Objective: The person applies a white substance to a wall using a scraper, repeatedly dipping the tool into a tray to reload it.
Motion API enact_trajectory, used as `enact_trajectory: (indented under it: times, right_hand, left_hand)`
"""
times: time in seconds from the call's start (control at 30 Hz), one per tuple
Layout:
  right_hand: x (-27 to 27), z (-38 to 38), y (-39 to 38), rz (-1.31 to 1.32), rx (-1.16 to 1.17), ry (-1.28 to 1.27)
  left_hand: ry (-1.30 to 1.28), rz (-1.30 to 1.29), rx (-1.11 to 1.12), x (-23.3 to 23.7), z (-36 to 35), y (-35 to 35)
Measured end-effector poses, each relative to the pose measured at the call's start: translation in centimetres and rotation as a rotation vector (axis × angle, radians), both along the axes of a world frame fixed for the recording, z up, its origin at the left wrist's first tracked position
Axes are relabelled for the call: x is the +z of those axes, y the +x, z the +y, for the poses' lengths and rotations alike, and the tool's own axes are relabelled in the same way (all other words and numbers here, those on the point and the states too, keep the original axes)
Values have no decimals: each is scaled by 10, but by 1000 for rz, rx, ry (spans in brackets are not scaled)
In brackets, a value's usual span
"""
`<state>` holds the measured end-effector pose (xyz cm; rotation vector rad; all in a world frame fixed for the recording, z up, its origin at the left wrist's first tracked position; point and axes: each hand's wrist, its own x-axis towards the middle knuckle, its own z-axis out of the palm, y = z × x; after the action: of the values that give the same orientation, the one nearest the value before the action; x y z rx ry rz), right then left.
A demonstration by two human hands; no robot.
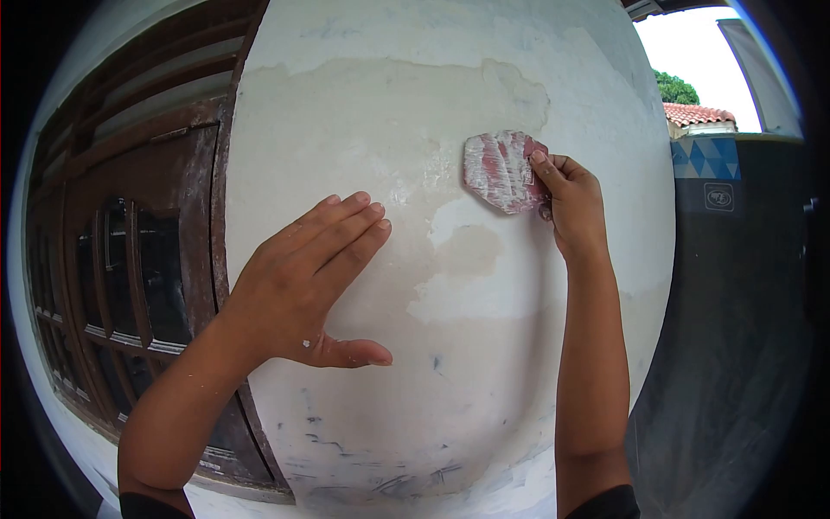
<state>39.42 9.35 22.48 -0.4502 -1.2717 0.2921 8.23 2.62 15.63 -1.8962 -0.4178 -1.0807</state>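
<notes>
My right hand (571, 195) pinches the edge of a reddish sheet (501, 171) streaked with white powder, thumb on its face. The sheet is up against or just in front of the pale wall (363, 112); contact is hard to tell. On the left, my left hand (307, 281) is held up before the wall with fingers stretched out and thumb apart, holding nothing. White specks dot its skin. Between the hands the wall shows uneven beige and white patches, with dark marks lower down.
A brown wooden door (130, 259) with dark glass panes stands at the left, its frame beside the wall. At the right are a dark panel (718, 329) with a blue patterned strip, a tiled roof (699, 115) and a tree (674, 89).
</notes>
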Motion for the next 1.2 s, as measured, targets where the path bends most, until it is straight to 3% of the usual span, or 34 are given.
enact_trajectory:
  times: [0.07, 0.23, 0.33, 0.5, 0.6, 0.7, 0.73, 0.83, 1.0, 1.1, 1.2]
  right_hand:
    - [0, 1, -7, -59, -226, 45]
    - [2, -3, 6, 18, -110, 26]
    - [4, -8, -14, -93, -59, 32]
    - [1, -1, -4, -108, -228, 14]
    - [0, -3, 2, -31, -12, 17]
    - [3, -6, -15, -108, -63, 4]
    - [3, -2, -17, -152, -191, 46]
    - [0, 2, -4, -76, -230, 33]
    - [-4, -11, -13, -70, -43, 23]
    - [-6, 3, -21, -172, -233, 103]
    - [-9, -4, -7, -54, -144, 67]
  left_hand:
    - [-8, -6, -12, 0, 1, 1]
    - [-24, -35, -31, -2, 1, -3]
    - [-36, -41, -44, -1, 2, -1]
    - [-55, -65, -67, -3, 0, -3]
    - [-64, -78, -77, -3, -1, -6]
    - [-78, -85, -91, -2, 1, -3]
    - [-83, -88, -96, -1, 0, -2]
    - [-96, -103, -111, -2, -2, -2]
    - [-110, -125, -120, -3, 0, -1]
    - [-127, -132, -130, -1, 1, 1]
    - [-140, -150, -147, -1, 0, -2]
